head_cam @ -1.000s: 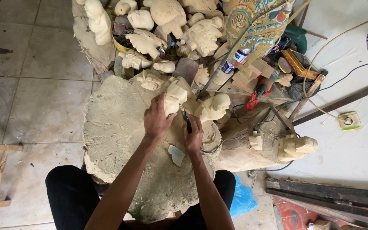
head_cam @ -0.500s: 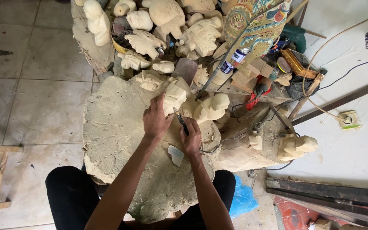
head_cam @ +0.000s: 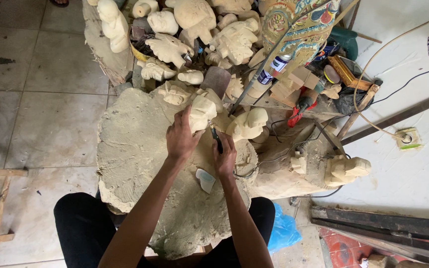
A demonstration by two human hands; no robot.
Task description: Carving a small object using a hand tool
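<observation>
Left hand point(head_cam: 182, 139): clasps the pale wooden carving point(head_cam: 202, 111).
Right hand point(head_cam: 224, 158): clamped on a dark tool point(head_cam: 216, 139).
Under them: round wooden block point(head_cam: 130, 149).

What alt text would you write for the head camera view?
A seated person steadies a pale wooden carving with the left hand and holds a dark tool in the right hand, over a large stump. Other carvings are piled behind.

A white cylindrical spray can with a blue label point(head_cam: 270, 74) lies tilted among the clutter behind the carvings. A crumpled blue plastic bag point(head_cam: 283, 232) sits on the floor by the person's knee.
</observation>
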